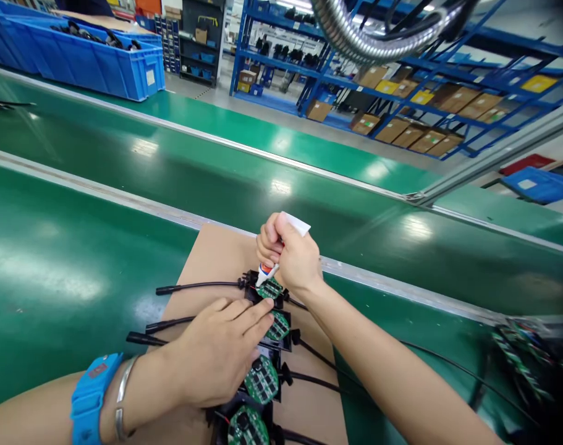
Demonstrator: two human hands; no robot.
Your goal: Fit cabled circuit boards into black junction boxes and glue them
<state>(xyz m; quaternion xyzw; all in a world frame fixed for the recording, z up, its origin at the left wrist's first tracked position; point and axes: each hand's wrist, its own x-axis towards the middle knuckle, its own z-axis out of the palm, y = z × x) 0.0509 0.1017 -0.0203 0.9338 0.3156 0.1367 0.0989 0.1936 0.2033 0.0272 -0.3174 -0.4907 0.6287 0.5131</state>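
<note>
Circuit boards: 4 green boards (261,379) are showing, lying in a row on the bench's near side; their faces are carrying many small dark parts.
Black housings: 4 housings (285,345) are showing, each holding 1 board; the left hand is partly hiding some of them.
Left cables: 3 black cables (207,285) are sticking out to the left, ending in thicker sleeves.
Right cables: 4 black cables (316,378) are leading away to the right.
Cardboard: 1 tan sheet (216,247) is lying under the row, resting on the green bench (31,247).
Tube: 1 white tube (267,270) is showing red and blue print near its narrow tip and a flat, pale end above the fist; the hand is hiding its middle.
Tube's place: it is tilting over the farthest board, tip pointing down at that board's left edge; whether the tip is touching, I cannot tell.
Right fingers: the right hand (296,256) is clenching around the tube, thumb uppermost.
Left fingers: the left hand (225,346) is lying palm down, fingers straight and unclenched, resting over the housings.
Left wrist: 1 blue band (92,395) and 1 silver bangle (122,395) are circling it.
Overhead: 1 ribbed metal hose (378,43) is curving down into view.
</note>
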